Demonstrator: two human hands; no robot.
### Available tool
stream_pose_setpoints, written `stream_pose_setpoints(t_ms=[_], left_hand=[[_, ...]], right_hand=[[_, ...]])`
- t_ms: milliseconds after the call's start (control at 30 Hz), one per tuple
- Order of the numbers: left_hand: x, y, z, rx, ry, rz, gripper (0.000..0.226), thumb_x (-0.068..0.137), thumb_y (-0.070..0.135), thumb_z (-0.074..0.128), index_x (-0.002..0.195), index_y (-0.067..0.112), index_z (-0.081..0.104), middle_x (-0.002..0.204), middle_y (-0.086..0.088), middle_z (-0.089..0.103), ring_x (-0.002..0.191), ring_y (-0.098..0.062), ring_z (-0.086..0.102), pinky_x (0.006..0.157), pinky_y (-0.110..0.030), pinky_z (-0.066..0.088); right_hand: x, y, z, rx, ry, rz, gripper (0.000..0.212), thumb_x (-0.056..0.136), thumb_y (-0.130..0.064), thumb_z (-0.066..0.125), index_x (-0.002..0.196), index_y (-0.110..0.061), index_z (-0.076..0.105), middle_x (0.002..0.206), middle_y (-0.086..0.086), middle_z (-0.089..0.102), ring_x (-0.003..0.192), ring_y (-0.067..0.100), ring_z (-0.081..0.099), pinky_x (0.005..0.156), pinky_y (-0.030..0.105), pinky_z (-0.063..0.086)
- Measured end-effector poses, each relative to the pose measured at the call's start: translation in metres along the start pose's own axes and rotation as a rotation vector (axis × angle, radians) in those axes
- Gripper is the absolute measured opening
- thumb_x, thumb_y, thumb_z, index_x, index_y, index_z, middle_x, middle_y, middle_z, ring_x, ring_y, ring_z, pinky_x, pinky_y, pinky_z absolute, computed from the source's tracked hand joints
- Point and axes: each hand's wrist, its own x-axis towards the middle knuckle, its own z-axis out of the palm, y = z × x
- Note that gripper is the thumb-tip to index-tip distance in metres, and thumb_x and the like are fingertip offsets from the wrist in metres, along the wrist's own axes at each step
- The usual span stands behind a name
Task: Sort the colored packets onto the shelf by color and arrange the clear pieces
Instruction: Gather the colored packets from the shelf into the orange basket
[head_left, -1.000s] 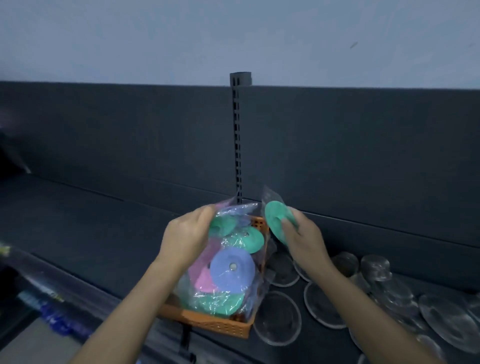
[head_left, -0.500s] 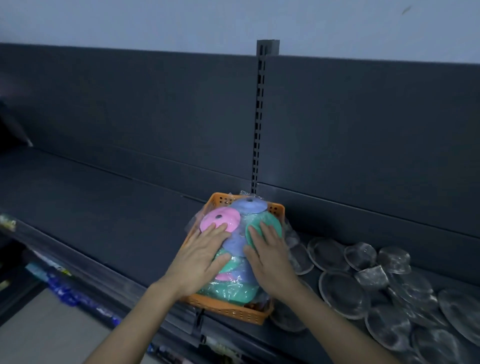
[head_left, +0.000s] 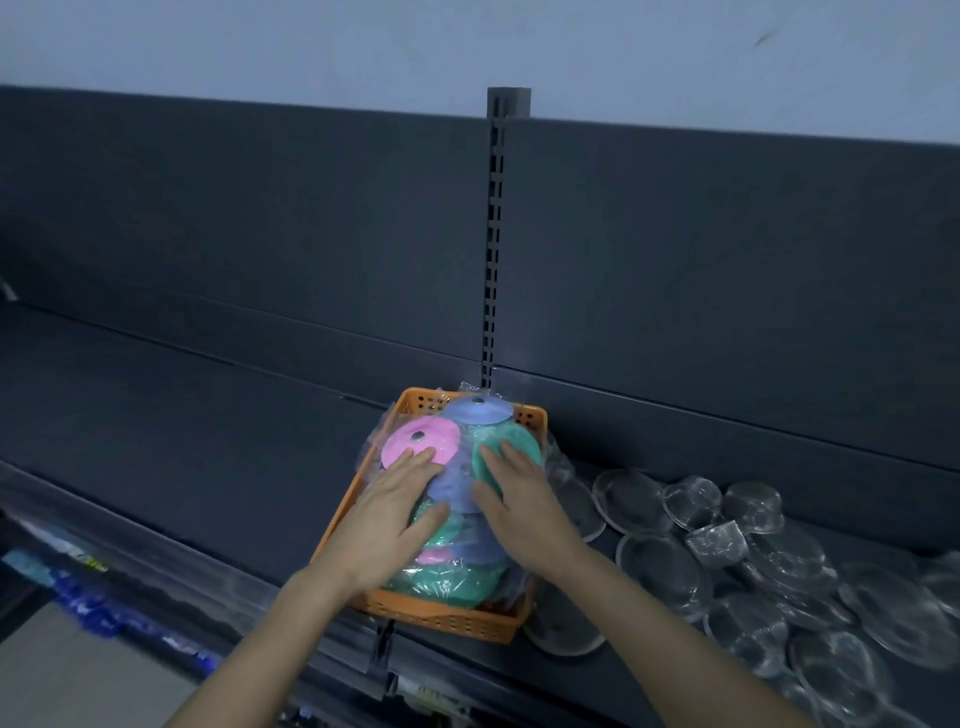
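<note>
1. Head view: the colored packets, pink, blue and green discs wrapped in clear film, are heaped in an orange basket on the dark shelf.
2. The left hand lies flat on the heap with straight fingers. Its fingertips touch the pink disc, and it clasps nothing.
3. The right hand is likewise flat and unclenched, with fingertips on the green disc.
4. The clear pieces, domed and overlapping, lie on the shelf just right of the basket, apart from both hands.
</note>
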Motion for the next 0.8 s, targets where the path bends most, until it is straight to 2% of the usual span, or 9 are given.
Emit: stream_pose_setpoints(t_ms=[100,167,267,367,400,467,600,733,800], left_hand=[[-0.003,0.004,-0.009,-0.062,0.057,-0.004,0.075,0.081,0.065,0.024,0.141,0.023,0.038,0.153,0.008,0.027,0.139,0.002,0.015,0.114,-0.022,0.012],[-0.003,0.004,-0.014,-0.064,0.116,0.0,0.074,0.082,0.066,0.025,0.143,0.024,0.036,0.152,0.009,0.028,0.137,0.003,0.015,0.117,-0.031,0.015],[0.001,-0.002,-0.02,-0.002,0.172,-0.074,0.077,0.08,0.07,0.021,0.144,0.028,0.031,0.15,0.017,0.021,0.141,-0.003,0.008,0.118,-0.046,0.006],[0.001,-0.013,-0.014,0.017,0.106,-0.16,0.084,0.076,0.074,0.019,0.146,0.029,0.028,0.154,0.015,0.013,0.145,-0.012,0.001,0.116,-0.046,0.007],[-0.001,-0.015,-0.009,0.003,0.086,-0.165,0.085,0.076,0.074,0.019,0.147,0.028,0.027,0.156,0.014,0.01,0.146,-0.012,0.0,0.117,-0.043,0.009],[-0.003,-0.017,-0.001,0.025,0.072,-0.164,0.085,0.077,0.072,0.017,0.148,0.026,0.024,0.157,0.011,0.007,0.145,-0.011,0.0,0.118,-0.04,0.012],[-0.003,-0.013,0.004,0.108,0.062,-0.187,0.085,0.076,0.071,0.009,0.147,0.027,0.026,0.157,0.007,0.014,0.145,-0.013,0.009,0.117,-0.048,0.011],[-0.005,-0.008,0.001,0.147,0.032,-0.217,0.083,0.076,0.072,0.007,0.146,0.032,0.025,0.156,0.013,0.015,0.144,-0.009,0.014,0.114,-0.055,0.003],[-0.006,-0.005,-0.005,0.12,0.033,-0.231,0.085,0.075,0.074,0.008,0.147,0.03,0.023,0.156,0.011,0.019,0.142,-0.009,0.02,0.115,-0.054,0.007]], right_hand=[[-0.003,-0.003,-0.011,0.12,0.082,0.005,0.041,0.099,-0.02,0.04,0.137,-0.006,0.044,0.147,0.01,0.04,0.138,0.02,0.031,0.107,0.018,0.021],[-0.005,-0.004,-0.012,0.149,0.079,0.024,0.038,0.096,-0.012,0.044,0.132,-0.006,0.05,0.145,0.01,0.041,0.139,0.02,0.03,0.104,0.019,0.025],[-0.009,-0.009,-0.009,0.171,0.03,0.054,0.038,0.093,-0.006,0.045,0.131,-0.005,0.05,0.146,0.01,0.038,0.14,0.018,0.026,0.101,0.015,0.021],[-0.011,-0.017,0.001,0.133,0.035,0.06,0.025,0.092,-0.007,0.043,0.115,-0.001,0.053,0.122,0.012,0.053,0.112,0.024,0.048,0.096,0.025,0.035],[-0.011,-0.019,0.005,0.077,0.009,0.074,0.027,0.094,-0.009,0.039,0.117,-0.001,0.05,0.122,0.014,0.051,0.112,0.025,0.048,0.099,0.032,0.037],[-0.008,-0.019,0.015,-0.074,-0.04,0.092,0.04,0.094,-0.016,0.029,0.128,0.001,0.041,0.128,0.016,0.045,0.119,0.028,0.043,0.102,0.034,0.034],[-0.006,-0.016,0.022,-0.183,-0.03,0.089,0.048,0.09,-0.013,0.049,0.133,0.004,0.034,0.134,0.017,0.042,0.122,0.029,0.043,0.099,0.033,0.039],[-0.005,-0.012,0.017,-0.127,-0.008,0.084,0.047,0.088,-0.004,0.018,0.13,0.007,0.037,0.131,0.021,0.045,0.121,0.029,0.044,0.098,0.031,0.038],[-0.006,-0.009,0.01,-0.085,0.003,0.052,0.034,0.093,-0.005,0.027,0.12,0.002,0.045,0.122,0.017,0.05,0.114,0.026,0.046,0.093,0.029,0.038]])
